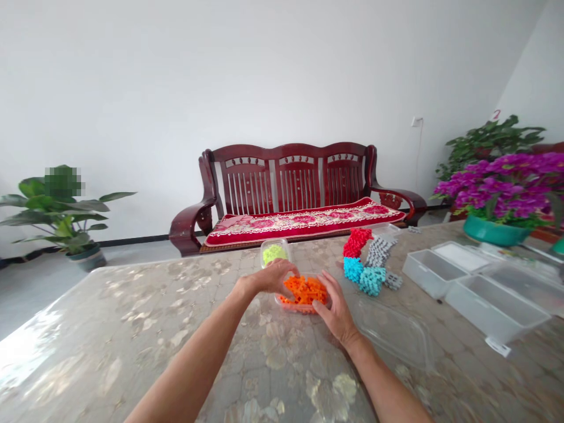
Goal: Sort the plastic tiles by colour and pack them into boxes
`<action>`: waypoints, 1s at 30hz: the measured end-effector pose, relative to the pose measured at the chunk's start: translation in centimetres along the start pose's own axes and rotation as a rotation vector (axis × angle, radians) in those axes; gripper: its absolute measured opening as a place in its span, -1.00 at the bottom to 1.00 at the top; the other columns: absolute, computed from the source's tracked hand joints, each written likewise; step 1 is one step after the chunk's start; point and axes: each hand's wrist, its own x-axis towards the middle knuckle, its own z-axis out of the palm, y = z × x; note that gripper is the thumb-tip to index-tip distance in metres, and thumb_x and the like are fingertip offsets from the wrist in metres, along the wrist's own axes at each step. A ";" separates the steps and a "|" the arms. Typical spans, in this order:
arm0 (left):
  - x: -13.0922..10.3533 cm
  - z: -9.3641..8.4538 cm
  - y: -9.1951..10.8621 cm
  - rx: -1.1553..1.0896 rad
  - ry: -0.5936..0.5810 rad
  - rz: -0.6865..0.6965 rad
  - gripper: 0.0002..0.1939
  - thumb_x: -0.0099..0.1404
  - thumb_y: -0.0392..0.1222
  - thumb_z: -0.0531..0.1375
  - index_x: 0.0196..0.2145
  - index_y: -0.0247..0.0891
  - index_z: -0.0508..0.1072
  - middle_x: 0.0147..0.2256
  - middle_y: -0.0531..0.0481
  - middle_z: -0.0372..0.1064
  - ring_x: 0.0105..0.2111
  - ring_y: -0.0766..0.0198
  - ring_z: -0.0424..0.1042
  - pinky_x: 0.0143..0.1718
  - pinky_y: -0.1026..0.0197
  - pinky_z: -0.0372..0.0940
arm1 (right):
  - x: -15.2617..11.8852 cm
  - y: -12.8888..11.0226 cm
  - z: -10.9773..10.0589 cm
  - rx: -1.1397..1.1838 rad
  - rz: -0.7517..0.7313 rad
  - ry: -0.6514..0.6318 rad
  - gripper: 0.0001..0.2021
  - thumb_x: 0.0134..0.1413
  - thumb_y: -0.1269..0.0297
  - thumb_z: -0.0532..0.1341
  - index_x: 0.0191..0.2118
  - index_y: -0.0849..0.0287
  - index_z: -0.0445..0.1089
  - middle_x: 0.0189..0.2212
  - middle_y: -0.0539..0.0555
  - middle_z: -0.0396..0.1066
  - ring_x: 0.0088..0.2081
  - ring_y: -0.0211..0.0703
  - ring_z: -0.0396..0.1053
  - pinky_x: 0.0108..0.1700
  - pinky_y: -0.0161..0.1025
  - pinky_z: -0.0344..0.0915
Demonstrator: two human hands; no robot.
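A clear plastic container full of orange pieces stands on the patterned table. My left hand reaches over its left side, fingers curved and apart, with the fingertips near the orange pieces. Around the container's right side is my right hand, its thumb and fingers spread at the rim. Neither hand visibly lifts anything. Just behind my left hand is a smaller clear container with yellow-green pieces.
Red, blue, teal and grey pieces lie right of the containers. A clear lid lies nearer. Farther right are translucent boxes and a flower pot. A wooden bench stands behind.
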 end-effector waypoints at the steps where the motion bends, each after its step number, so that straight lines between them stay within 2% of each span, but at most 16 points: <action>1: -0.1 -0.1 0.0 -0.011 0.021 -0.010 -0.50 -0.13 -0.06 0.44 -0.18 -0.12 0.48 -0.15 -0.02 0.41 -0.05 0.01 0.32 0.03 0.06 0.17 | 0.0 -0.1 0.0 -0.004 0.000 -0.003 -0.46 0.07 0.19 0.18 0.20 0.07 0.23 0.26 0.17 0.10 0.28 0.09 0.03 0.30 0.12 0.01; 6: -0.3 0.2 1.1 -0.010 0.209 -0.072 -0.46 -0.11 0.01 0.43 -0.16 -0.17 0.43 -0.14 -0.06 0.36 -0.03 0.01 0.29 0.03 0.05 0.17 | 0.0 -0.2 0.1 -0.005 0.006 0.015 -0.46 0.07 0.18 0.18 0.20 0.08 0.22 0.26 0.16 0.09 0.28 0.09 0.02 0.30 0.11 0.00; 9: 0.0 1.7 2.7 0.044 0.267 -0.101 -0.43 -0.13 0.04 0.44 -0.18 -0.19 0.42 -0.14 -0.08 0.34 -0.04 -0.01 0.27 0.03 0.00 0.15 | -0.1 -0.1 0.0 0.008 0.014 0.049 -0.47 0.11 0.12 0.16 0.21 0.09 0.21 0.26 0.16 0.11 0.28 0.09 0.03 0.30 0.11 0.00; 13: 0.5 4.1 4.8 0.127 0.330 -0.204 -0.33 -0.21 0.13 0.46 -0.18 -0.20 0.40 -0.13 -0.12 0.33 -0.07 -0.03 0.28 -0.01 -0.01 0.15 | -0.2 -0.1 -0.2 0.049 0.031 0.088 -0.53 0.19 0.09 0.09 0.19 0.06 0.23 0.23 0.14 0.17 0.26 0.06 0.08 0.29 0.08 0.04; 15: 0.6 4.8 5.3 0.137 0.337 -0.192 -0.30 -0.22 0.21 0.44 -0.17 -0.20 0.40 -0.12 -0.13 0.32 -0.06 -0.04 0.28 0.00 -0.03 0.15 | -0.3 -0.1 -0.3 0.056 0.033 0.104 -0.55 0.21 0.10 0.08 0.18 0.06 0.25 0.22 0.14 0.19 0.25 0.06 0.10 0.28 0.07 0.06; 18: 0.2 5.1 5.1 0.104 0.340 -0.163 -0.33 -0.13 0.24 0.39 -0.14 -0.19 0.40 -0.08 -0.13 0.32 -0.03 -0.04 0.27 0.03 -0.04 0.13 | -0.3 -0.1 -0.3 0.049 0.017 0.113 -0.57 0.21 0.11 0.08 0.17 0.06 0.27 0.20 0.15 0.21 0.24 0.05 0.12 0.27 0.07 0.08; 23: -1.7 5.1 3.0 0.057 0.332 -0.183 -0.48 0.06 0.05 0.36 -0.03 -0.06 0.40 0.10 -0.08 0.23 0.15 -0.05 0.14 0.17 -0.12 0.02 | -0.2 0.2 -0.2 -0.051 -0.025 0.128 -0.60 0.23 0.15 0.07 0.14 0.07 0.32 0.17 0.14 0.25 0.20 0.02 0.17 0.25 0.07 0.11; 26: -2.8 5.5 2.0 0.052 0.283 -0.209 -0.55 0.11 0.02 0.33 -0.03 -0.03 0.42 0.13 -0.07 0.22 0.17 -0.04 0.13 0.18 -0.15 0.02 | -0.1 0.1 -0.2 -0.151 -0.082 0.127 -0.65 0.24 0.18 0.06 0.08 0.05 0.39 0.16 0.13 0.28 0.19 0.01 0.18 0.24 0.07 0.13; 30: -3.1 6.2 1.9 0.013 0.310 -0.264 -0.66 0.26 -0.02 0.20 0.00 0.00 0.43 0.14 -0.05 0.24 0.18 0.01 0.15 0.19 -0.13 0.03 | -0.2 -0.3 -0.3 -0.267 -0.149 0.120 -0.67 0.24 0.22 0.06 0.04 0.03 0.42 0.13 0.12 0.32 0.17 0.01 0.22 0.21 0.08 0.16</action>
